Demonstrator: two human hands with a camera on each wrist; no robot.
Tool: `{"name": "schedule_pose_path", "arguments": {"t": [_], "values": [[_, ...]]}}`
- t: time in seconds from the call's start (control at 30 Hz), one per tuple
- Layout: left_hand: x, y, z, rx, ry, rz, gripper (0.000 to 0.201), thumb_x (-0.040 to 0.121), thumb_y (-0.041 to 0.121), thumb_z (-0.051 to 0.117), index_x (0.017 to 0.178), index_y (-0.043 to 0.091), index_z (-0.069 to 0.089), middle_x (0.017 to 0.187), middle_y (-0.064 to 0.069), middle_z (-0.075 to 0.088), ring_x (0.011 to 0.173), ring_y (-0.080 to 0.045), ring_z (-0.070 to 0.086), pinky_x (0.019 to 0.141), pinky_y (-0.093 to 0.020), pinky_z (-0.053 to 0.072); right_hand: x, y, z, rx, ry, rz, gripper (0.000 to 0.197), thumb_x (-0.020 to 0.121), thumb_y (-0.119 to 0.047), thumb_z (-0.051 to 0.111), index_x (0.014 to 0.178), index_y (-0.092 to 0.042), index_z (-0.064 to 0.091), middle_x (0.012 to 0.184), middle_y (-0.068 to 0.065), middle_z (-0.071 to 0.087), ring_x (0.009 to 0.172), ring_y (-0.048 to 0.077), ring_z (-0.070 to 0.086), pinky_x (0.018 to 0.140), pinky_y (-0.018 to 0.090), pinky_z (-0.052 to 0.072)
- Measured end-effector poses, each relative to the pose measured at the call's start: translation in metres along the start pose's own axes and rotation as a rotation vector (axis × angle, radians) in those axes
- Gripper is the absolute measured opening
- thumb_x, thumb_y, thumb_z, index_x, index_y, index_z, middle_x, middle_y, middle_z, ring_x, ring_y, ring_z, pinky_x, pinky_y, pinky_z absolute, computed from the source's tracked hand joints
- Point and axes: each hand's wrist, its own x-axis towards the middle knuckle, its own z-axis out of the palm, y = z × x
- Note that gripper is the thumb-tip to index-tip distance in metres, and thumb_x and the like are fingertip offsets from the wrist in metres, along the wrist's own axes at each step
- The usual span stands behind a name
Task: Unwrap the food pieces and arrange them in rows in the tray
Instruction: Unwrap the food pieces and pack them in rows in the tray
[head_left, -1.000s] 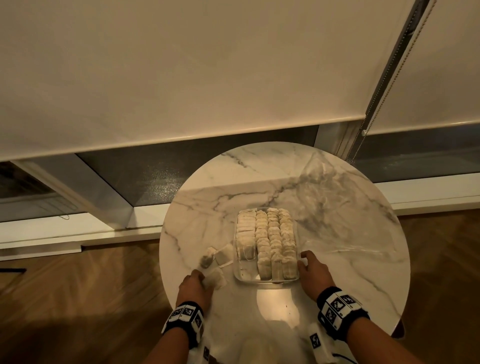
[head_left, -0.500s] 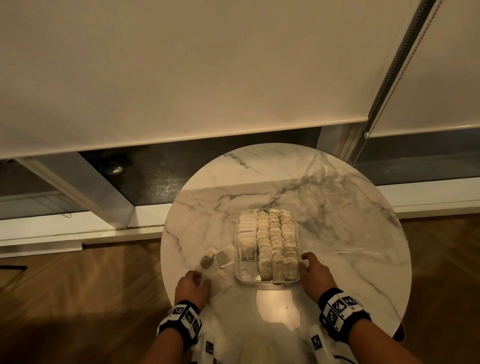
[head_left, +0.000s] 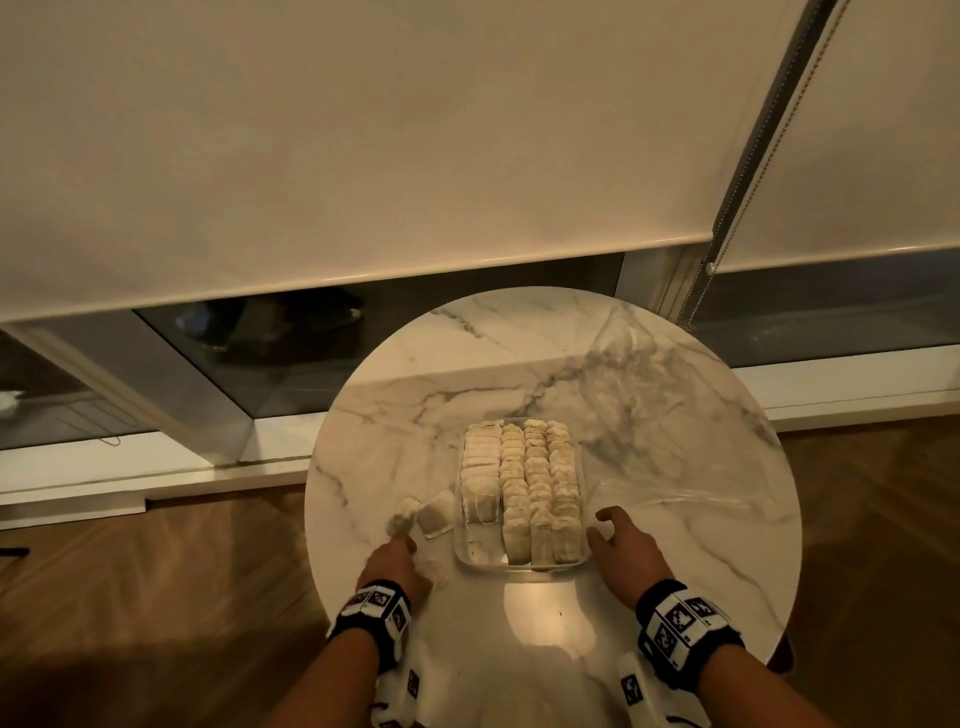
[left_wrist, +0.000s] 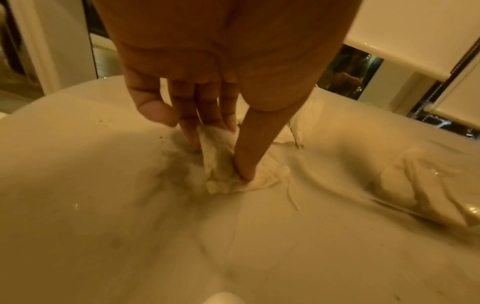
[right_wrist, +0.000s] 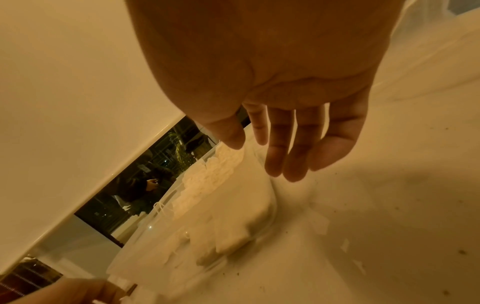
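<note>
While the left hand (head_left: 393, 564) reaches forward over the round marble counter (head_left: 395, 395), its grip pinches a small crumpled food piece (left_wrist: 217, 158) between the thumb and the fingers (left_wrist: 192, 123), low against the counter surface, as the left wrist view shows. Two more loose pieces (head_left: 423, 514) lie on the counter just in front of this hand and just left of the tray (head_left: 519, 569). This tray is clear and stands near the middle of the counter; it holds four rows of pale pieces (head_left: 524, 467), and the leftmost row stops short, so the near left corner has bare bottom. On the right side the right hand (head_left: 623, 556) stays just beside the near right corner of the tray. Its grip holds nothing, with the fingers (right_wrist: 291, 144) loose and nearly straight above the counter. A sheet of clear plastic wrap (head_left: 670, 415) lies on the counter to the right of the tray
</note>
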Motion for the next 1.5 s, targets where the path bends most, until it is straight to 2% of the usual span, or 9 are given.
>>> {"name": "schedule_pose_path", "arguments": {"t": [0.17,0.33,0.47,0.6,0.73,0.87,1.07,1.2,1.5], "values": [[-0.015,-0.012,0.006,-0.074,0.052,0.074,0.02,0.086,0.037,0.067,0.081,0.02,0.059,0.079,0.004,0.06,0.077,-0.016,0.057,0.075,-0.029,0.049,-0.004,-0.004,-0.01,0.004,0.074,-0.039,0.031,0.096,-0.031,0.056,0.126,-0.025,0.054,0.084,-0.001,0.064,0.085,0.018,0.062,0.075,0.03,0.047],[-0.045,-0.005,-0.008,-0.502,0.129,0.176,0.01,0.081,0.028,0.078,0.08,0.024,0.07,0.066,0.005,0.066,0.065,-0.012,0.062,0.062,-0.024,0.05,-0.014,-0.028,-0.016,0.106,0.216,-0.299,0.021,0.088,-0.029,0.068,0.109,-0.031,0.064,0.086,-0.009,0.061,0.078,0.007,0.058,0.071,0.026,0.047],[-0.076,0.031,-0.016,-0.733,-0.054,0.284,0.009,0.08,0.019,0.08,0.086,0.02,0.074,0.073,-0.003,0.069,0.059,-0.015,0.063,0.052,-0.031,0.053,-0.027,-0.06,-0.012,0.155,-0.123,-0.453,0.025,0.085,-0.038,0.073,0.109,-0.036,0.066,0.092,-0.009,0.064,0.075,0.007,0.061,0.069,0.019,0.05],[-0.092,0.059,-0.014,-0.759,-0.152,0.357,0.009,0.079,0.015,0.08,0.085,0.018,0.074,0.074,-0.005,0.071,0.06,-0.017,0.066,0.055,-0.029,0.055,-0.035,-0.073,0.006,0.088,-0.306,-0.523,0.025,0.084,-0.04,0.076,0.108,-0.033,0.07,0.094,-0.009,0.068,0.081,0.008,0.063,0.08,0.026,0.054],[-0.088,0.063,-0.008,-0.736,-0.087,0.346,0.014,0.075,0.007,0.079,0.082,0.017,0.072,0.072,-0.009,0.072,0.061,-0.024,0.068,0.062,-0.044,0.06,-0.035,-0.073,0.008,0.046,-0.344,-0.581,0.014,0.08,-0.039,0.079,0.088,-0.033,0.069,0.083,-0.007,0.07,0.079,0.006,0.063,0.074,0.021,0.051],[-0.088,0.063,-0.007,-0.754,-0.08,0.362,0.023,0.071,0.017,0.085,0.087,0.021,0.071,0.079,-0.001,0.074,0.069,-0.018,0.069,0.065,-0.035,0.059,-0.03,-0.073,0.008,0.044,-0.314,-0.578,0.012,0.084,-0.026,0.076,0.077,-0.032,0.067,0.073,-0.01,0.067,0.07,0.001,0.059,0.071,0.022,0.049],[-0.08,0.058,-0.008,-0.657,0.099,0.293,0.028,0.077,0.024,0.081,0.097,0.032,0.064,0.097,0.011,0.067,0.075,-0.008,0.062,0.067,-0.015,0.05,-0.006,-0.079,-0.008,0.187,0.266,-0.472,0.007,0.09,-0.026,0.071,0.084,-0.026,0.07,0.084,-0.012,0.07,0.077,0.006,0.065,0.072,0.024,0.052],[-0.074,0.053,-0.005,-0.653,0.12,0.26,0.02,0.082,0.024,0.077,0.095,0.031,0.064,0.097,0.009,0.067,0.069,-0.003,0.06,0.064,-0.013,0.047,-0.009,-0.096,-0.01,0.524,-0.225,-0.413,0.012,0.088,-0.011,0.073,0.081,-0.009,0.064,0.072,0.0,0.066,0.069,0.016,0.063,0.066,0.032,0.057],[-0.054,0.044,0.003,-0.421,0.194,0.226,0.03,0.085,0.026,0.071,0.113,0.028,0.061,0.115,0.008,0.057,0.096,-0.008,0.059,0.083,-0.017,0.047,0.011,-0.091,0.007,0.07,-0.097,-0.427,0.016,0.091,-0.026,0.069,0.107,-0.027,0.068,0.091,-0.007,0.071,0.079,0.008,0.067,0.077,0.032,0.057]]}}
